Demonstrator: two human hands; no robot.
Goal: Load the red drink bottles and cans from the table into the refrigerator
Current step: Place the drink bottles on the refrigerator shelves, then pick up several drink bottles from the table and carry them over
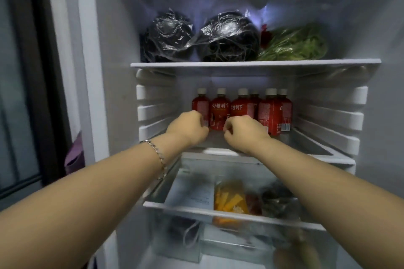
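Note:
Several red drink bottles (219,111) with white caps stand upright in a row at the back of the refrigerator's middle shelf (317,148). Both my arms reach into that shelf. My left hand (188,126), a bracelet on its wrist, has its fingers curled round the lower part of the leftmost bottle (199,102). My right hand (244,131) is curled in front of the base of the third bottle (241,106); its fingers hide whether it grips that bottle. No cans or table are in view.
The top shelf (255,64) carries two dark bundles in clear plastic (227,37) and a bag of green vegetables (295,43). Below the middle shelf a clear drawer (229,212) holds packaged food. Ribbed side walls flank the shelf. The refrigerator's frame (87,72) is at left.

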